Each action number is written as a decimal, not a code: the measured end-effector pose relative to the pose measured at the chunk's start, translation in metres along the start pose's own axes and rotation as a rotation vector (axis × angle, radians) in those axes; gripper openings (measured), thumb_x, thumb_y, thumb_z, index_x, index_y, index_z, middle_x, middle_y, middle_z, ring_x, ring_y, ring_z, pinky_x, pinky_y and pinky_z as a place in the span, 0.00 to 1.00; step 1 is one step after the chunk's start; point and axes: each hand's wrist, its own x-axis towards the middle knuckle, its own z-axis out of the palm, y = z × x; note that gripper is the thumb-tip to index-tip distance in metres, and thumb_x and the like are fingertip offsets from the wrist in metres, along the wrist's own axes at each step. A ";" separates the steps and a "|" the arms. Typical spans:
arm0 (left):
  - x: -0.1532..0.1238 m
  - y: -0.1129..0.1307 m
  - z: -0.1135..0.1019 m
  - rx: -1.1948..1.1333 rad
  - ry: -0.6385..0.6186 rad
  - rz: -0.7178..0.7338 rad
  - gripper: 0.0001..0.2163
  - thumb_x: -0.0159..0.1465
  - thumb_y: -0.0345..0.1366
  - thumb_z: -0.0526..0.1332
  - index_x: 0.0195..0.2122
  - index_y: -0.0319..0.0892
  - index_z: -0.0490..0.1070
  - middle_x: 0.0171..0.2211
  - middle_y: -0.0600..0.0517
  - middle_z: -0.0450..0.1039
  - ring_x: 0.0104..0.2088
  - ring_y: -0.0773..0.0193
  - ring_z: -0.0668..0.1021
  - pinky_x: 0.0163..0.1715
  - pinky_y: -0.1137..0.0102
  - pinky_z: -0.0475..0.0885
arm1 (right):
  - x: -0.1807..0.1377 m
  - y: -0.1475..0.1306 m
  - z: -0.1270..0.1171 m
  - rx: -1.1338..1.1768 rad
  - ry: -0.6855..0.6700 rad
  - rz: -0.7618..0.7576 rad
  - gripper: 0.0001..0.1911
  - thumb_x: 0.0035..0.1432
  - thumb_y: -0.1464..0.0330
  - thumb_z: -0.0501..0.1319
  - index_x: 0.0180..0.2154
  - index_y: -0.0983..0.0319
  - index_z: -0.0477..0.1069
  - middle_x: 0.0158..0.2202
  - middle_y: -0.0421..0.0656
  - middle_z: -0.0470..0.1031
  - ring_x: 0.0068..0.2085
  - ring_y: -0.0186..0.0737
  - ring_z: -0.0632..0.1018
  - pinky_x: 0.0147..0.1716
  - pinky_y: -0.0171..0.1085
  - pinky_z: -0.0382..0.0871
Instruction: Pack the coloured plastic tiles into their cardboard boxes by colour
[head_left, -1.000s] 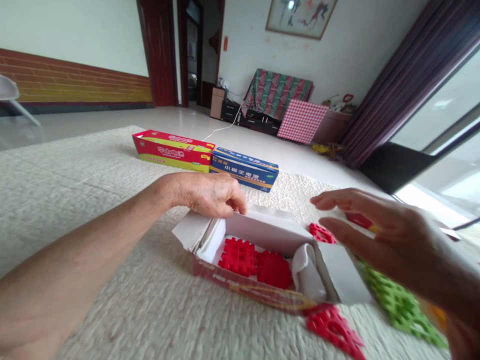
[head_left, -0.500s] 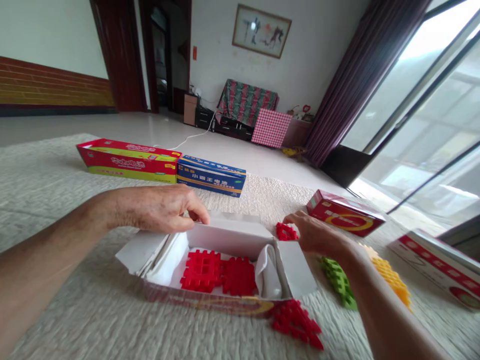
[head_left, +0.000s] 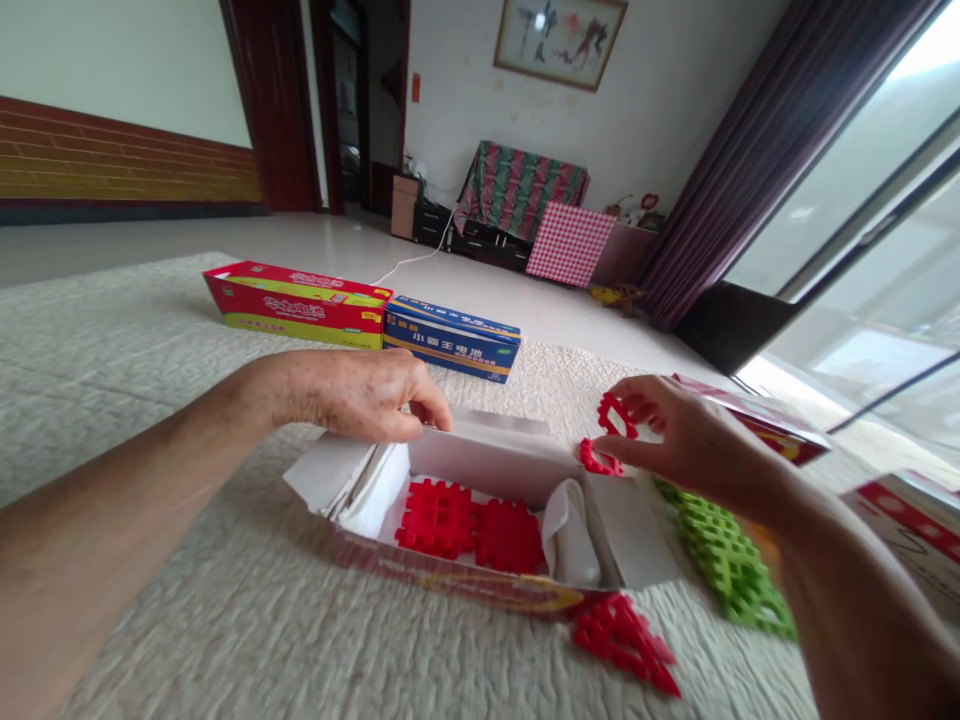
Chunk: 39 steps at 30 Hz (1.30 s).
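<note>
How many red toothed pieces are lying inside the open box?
2: the left piece, with window-like openings, and the right piece, beside it. More may be hidden underneath.

The environment is a home interior, identified by a framed picture [head_left: 560, 40], purple curtain [head_left: 757, 140], checked cloth [head_left: 570, 246] and wooden door [head_left: 274, 110].

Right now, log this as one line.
left hand: at far edge of open red cardboard box; right hand: holding red openwork plastic piece; inside: two square red toothed plastic pieces
</note>
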 end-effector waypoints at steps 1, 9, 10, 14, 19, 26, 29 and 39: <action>0.000 0.000 0.000 0.007 -0.003 -0.002 0.20 0.55 0.25 0.54 0.45 0.47 0.77 0.40 0.56 0.79 0.35 0.68 0.76 0.36 0.77 0.67 | -0.002 -0.014 -0.006 0.087 0.040 -0.045 0.25 0.48 0.53 0.66 0.44 0.60 0.70 0.39 0.48 0.76 0.37 0.45 0.77 0.37 0.44 0.73; 0.000 -0.001 0.001 0.015 -0.026 0.016 0.20 0.56 0.25 0.53 0.45 0.47 0.77 0.37 0.56 0.79 0.34 0.68 0.76 0.34 0.77 0.66 | -0.025 -0.116 -0.001 0.315 -0.123 -0.308 0.21 0.47 0.61 0.69 0.44 0.57 0.71 0.41 0.41 0.74 0.36 0.36 0.75 0.34 0.35 0.71; 0.001 0.000 0.001 0.015 -0.026 0.018 0.20 0.56 0.25 0.53 0.45 0.47 0.77 0.37 0.56 0.79 0.34 0.68 0.76 0.34 0.77 0.66 | -0.026 -0.119 0.002 0.295 -0.152 -0.299 0.21 0.46 0.63 0.70 0.44 0.58 0.72 0.40 0.41 0.73 0.35 0.35 0.75 0.34 0.35 0.70; 0.000 0.001 0.000 0.032 -0.012 0.012 0.20 0.56 0.25 0.54 0.45 0.46 0.77 0.39 0.55 0.79 0.35 0.68 0.76 0.34 0.77 0.65 | -0.024 -0.117 0.008 0.174 -0.194 -0.267 0.23 0.43 0.66 0.72 0.43 0.60 0.72 0.38 0.41 0.73 0.35 0.37 0.74 0.35 0.37 0.68; 0.000 0.002 -0.001 0.036 -0.001 0.000 0.20 0.55 0.25 0.54 0.45 0.47 0.77 0.40 0.55 0.79 0.36 0.68 0.76 0.36 0.77 0.66 | -0.027 -0.107 0.006 0.098 -0.222 -0.283 0.24 0.44 0.63 0.71 0.45 0.59 0.71 0.40 0.43 0.73 0.37 0.39 0.74 0.34 0.37 0.68; 0.001 -0.003 0.001 0.032 -0.001 0.006 0.20 0.55 0.25 0.54 0.45 0.47 0.77 0.38 0.56 0.79 0.34 0.68 0.76 0.33 0.77 0.65 | -0.023 -0.075 -0.012 0.047 -0.005 -0.282 0.16 0.54 0.63 0.64 0.45 0.57 0.71 0.43 0.43 0.74 0.38 0.39 0.76 0.37 0.38 0.69; 0.001 -0.003 0.001 0.013 0.000 0.012 0.20 0.54 0.25 0.54 0.45 0.47 0.77 0.39 0.56 0.79 0.34 0.68 0.76 0.33 0.77 0.66 | -0.012 -0.046 -0.015 -0.042 0.111 -0.210 0.12 0.56 0.62 0.62 0.42 0.59 0.73 0.41 0.45 0.76 0.38 0.41 0.77 0.39 0.41 0.69; 0.001 -0.001 0.002 -0.004 0.009 0.002 0.18 0.55 0.25 0.54 0.41 0.47 0.78 0.34 0.57 0.79 0.30 0.69 0.75 0.29 0.78 0.64 | 0.004 0.020 0.024 -0.143 -0.322 0.134 0.17 0.52 0.70 0.61 0.46 0.63 0.72 0.49 0.52 0.75 0.47 0.48 0.77 0.45 0.42 0.69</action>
